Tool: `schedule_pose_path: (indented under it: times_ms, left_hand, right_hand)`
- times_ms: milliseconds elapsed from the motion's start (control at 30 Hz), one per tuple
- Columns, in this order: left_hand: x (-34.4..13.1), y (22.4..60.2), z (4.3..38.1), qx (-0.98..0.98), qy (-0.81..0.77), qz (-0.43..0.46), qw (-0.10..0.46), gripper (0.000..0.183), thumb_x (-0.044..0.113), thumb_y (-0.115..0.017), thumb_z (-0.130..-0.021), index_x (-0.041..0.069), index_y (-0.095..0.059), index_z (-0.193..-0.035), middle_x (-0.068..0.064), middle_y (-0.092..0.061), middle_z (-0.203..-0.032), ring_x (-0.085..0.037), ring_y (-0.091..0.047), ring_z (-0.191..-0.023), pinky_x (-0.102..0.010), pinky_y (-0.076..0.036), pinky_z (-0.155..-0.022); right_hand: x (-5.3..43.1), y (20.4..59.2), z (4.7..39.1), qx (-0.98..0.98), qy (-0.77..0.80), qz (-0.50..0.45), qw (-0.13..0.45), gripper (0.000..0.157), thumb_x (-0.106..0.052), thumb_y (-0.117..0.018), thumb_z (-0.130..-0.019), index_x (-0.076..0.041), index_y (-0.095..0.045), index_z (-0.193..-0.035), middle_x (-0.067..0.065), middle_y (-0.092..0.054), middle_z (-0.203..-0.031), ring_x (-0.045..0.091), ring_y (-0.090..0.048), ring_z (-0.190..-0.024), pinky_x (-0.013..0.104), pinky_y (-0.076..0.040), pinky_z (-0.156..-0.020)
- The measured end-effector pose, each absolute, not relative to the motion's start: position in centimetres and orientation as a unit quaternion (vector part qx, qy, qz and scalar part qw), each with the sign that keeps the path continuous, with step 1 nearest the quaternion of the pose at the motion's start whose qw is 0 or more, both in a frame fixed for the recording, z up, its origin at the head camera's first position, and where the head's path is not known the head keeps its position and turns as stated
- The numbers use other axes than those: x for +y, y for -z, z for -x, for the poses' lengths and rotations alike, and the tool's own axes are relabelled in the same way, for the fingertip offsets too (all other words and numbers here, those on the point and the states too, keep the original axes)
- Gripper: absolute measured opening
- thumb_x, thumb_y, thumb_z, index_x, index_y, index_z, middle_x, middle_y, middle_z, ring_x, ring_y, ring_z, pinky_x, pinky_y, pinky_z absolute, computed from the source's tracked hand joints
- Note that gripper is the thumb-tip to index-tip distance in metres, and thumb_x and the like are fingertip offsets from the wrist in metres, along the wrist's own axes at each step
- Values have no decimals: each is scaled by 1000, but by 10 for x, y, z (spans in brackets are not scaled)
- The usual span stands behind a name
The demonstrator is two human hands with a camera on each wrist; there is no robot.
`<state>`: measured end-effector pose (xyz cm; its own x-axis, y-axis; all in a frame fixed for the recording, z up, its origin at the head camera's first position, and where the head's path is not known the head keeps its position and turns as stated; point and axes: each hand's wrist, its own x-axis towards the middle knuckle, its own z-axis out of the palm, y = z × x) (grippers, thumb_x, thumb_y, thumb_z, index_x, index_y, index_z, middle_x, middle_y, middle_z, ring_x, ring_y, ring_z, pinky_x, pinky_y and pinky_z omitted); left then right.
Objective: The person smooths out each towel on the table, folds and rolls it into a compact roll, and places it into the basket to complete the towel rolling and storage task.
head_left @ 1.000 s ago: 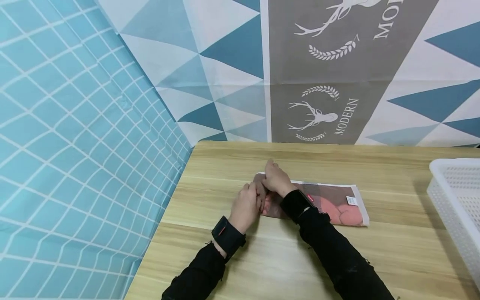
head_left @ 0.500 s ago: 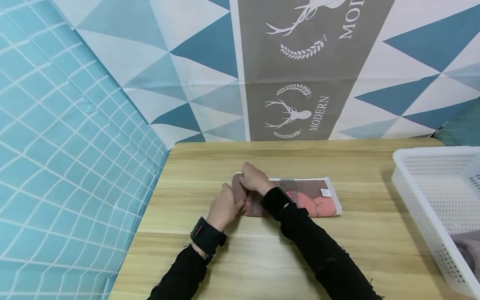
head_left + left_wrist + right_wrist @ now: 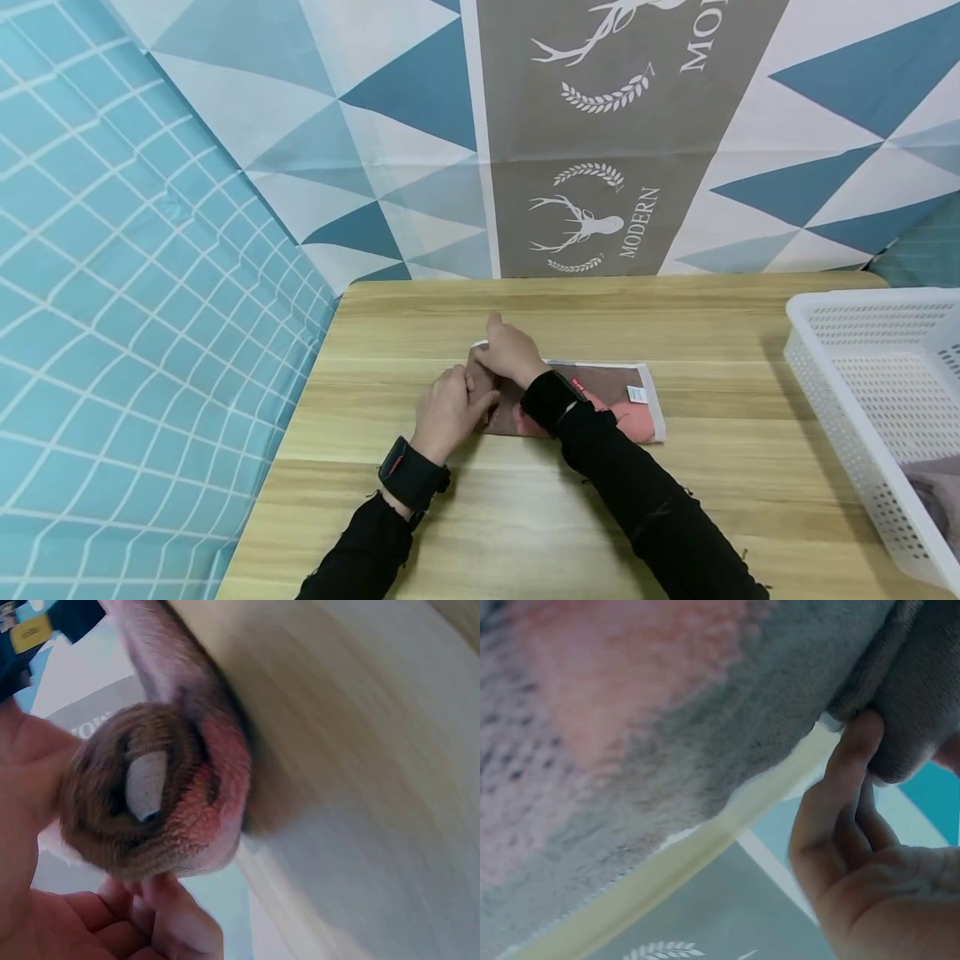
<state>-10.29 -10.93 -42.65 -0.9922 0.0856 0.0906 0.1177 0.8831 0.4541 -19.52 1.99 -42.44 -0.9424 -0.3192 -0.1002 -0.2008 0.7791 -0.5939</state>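
A brown and pink towel (image 3: 603,383) with white edging lies on the table, its left end wound into a roll. My left hand (image 3: 442,412) holds the near end of that roll, thumb and fingers about it. In the left wrist view the roll (image 3: 94,810) shows its spiral end with a pale bit in the centre. At the far end, my right hand (image 3: 512,350) grips the roll (image 3: 922,697) with its fingertips. The towel's right part lies flat, a white label (image 3: 637,394) near its edge. My right wrist and sleeve cover part of the towel.
A white plastic basket (image 3: 832,400) stands at the right with grey-brown cloth (image 3: 937,492) inside. The wooden table (image 3: 540,517) ends at a patterned wall cover behind and a blue checked cover (image 3: 165,333) on the left.
The head view has swung right, showing more of the basket. The flat part of the towel has grown shorter, its labelled edge drawn left. Both hands stay at the roll.
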Motion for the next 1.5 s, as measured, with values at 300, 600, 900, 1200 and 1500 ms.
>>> schedule_pose_path:
  times_ms: [300,600,900,1200,1500]
  left_hand:
    - [-118,420,105,-946,317,42,-45,35,40,-59,-99,8,-55,-85,-3,-53,-70,-14,-46,-55,-27,-37,-53]
    - [-101,428,105,-935,346,40,-61,31,21,-73,-91,1,-50,-97,-8,-50,-80,-20,-49,-67,-31,-41,-59]
    - [-82,437,100,-970,223,58,74,49,12,-78,-81,-7,-53,-118,-21,-56,-95,-31,-58,-75,-41,-52,-61]
    - [-85,441,94,-978,112,78,157,39,15,-84,-76,-2,-63,-104,-15,-58,-93,-31,-61,-75,-42,-52,-51]
    - [-82,432,93,-962,241,84,96,16,15,-66,-95,3,-57,-97,-13,-56,-89,-27,-59,-76,-38,-50,-62]
  right_hand:
    - [33,418,196,902,363,161,171,35,-13,-52,-102,6,-42,-130,13,-57,-88,22,-50,-73,33,-39,-71]
    - [26,418,191,930,301,140,156,44,-14,-53,-102,9,-37,-137,29,-52,-127,39,-55,-114,44,-46,-93]
    - [15,417,183,941,275,147,130,48,-31,-48,-105,7,-46,-134,23,-64,-110,34,-66,-95,41,-53,-80]
    - [20,424,185,925,302,146,175,78,-42,-55,-100,11,-25,-149,28,-63,-124,35,-65,-109,42,-51,-92]
    - [42,414,190,896,332,183,230,42,-24,-51,-103,10,-45,-128,17,-59,-102,24,-56,-90,34,-45,-83]
